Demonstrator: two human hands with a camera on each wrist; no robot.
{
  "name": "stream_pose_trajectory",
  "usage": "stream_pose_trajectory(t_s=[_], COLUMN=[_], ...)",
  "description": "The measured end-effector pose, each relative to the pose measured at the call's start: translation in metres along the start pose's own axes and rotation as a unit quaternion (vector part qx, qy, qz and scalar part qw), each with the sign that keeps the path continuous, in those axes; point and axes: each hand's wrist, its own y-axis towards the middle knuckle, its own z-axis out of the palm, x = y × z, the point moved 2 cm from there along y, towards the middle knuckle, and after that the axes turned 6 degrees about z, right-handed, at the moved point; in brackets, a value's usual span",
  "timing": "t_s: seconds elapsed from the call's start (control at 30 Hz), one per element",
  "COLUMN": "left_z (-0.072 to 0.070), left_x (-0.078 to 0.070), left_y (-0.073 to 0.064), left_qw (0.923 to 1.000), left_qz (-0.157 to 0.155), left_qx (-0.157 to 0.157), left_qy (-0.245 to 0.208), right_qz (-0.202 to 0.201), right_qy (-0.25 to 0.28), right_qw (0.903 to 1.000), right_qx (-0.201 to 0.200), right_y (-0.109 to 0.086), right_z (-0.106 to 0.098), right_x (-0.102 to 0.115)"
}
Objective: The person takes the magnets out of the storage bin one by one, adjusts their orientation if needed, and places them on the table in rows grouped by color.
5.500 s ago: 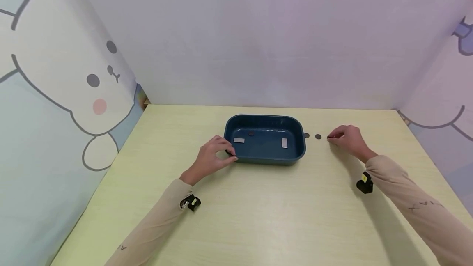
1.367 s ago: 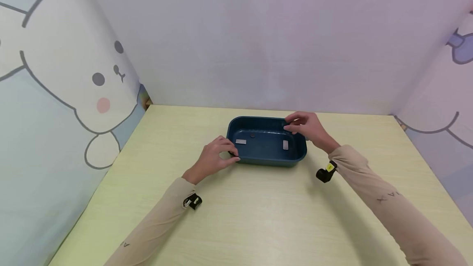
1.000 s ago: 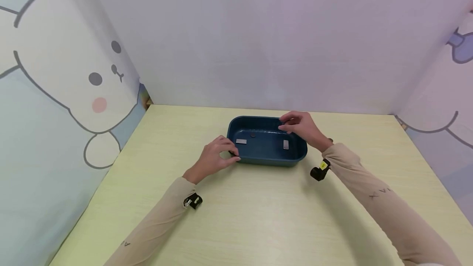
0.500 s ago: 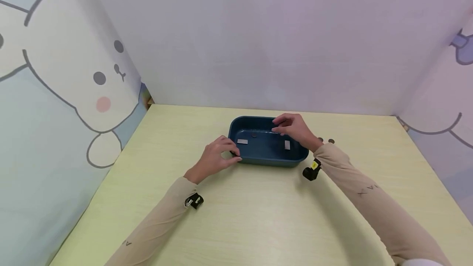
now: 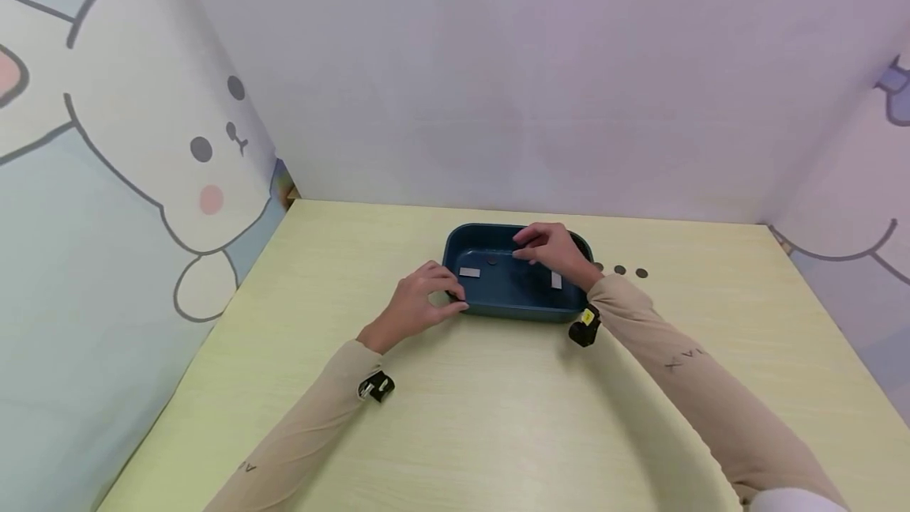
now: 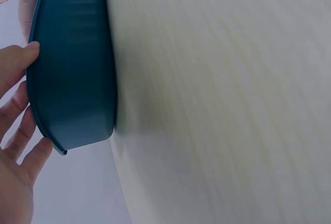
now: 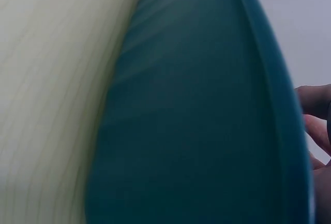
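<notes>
A dark blue rectangular tray stands on the table. My left hand holds its near left corner; in the left wrist view the thumb lies on the rim and the fingers spread along it. Inside the tray are a small dark coin-like disc and two silvery rectangular pieces, one at left and one at right. Over the tray's right half hovers my right hand, fingers loosely bent with thumb apart, nothing seen between them. In the right wrist view the tray wall hides most of that hand.
Right of the tray, a row of three dark discs lies on the pale wooden table; the right forearm passes close in front of them. A pale wall rises behind the table, with cartoon-printed sheets at both sides.
Earlier my right hand was at the row's right end, at a third small dark piece. Since then it has moved left over the tray, leaving three discs in the row. My left hand stays on the corner.
</notes>
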Motion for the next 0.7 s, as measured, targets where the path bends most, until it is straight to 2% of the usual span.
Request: stream_pose_trajectory(t_s=[0.4, 0.7], left_z=[0.0, 0.001], left_x=[0.001, 0.001], left_y=[0.001, 0.001], left_qw=[1.0, 1.0], left_qz=[0.0, 0.0], left_qx=[0.002, 0.002], left_qy=[-0.002, -0.002], right_qz=[-0.011, 0.01], right_qy=[-0.031, -0.058], right_qw=[0.9994, 0.9981], right_qx=[0.005, 0.02], right_y=[0.011, 0.02], right_z=[0.016, 0.027], right_x=[-0.001, 0.0])
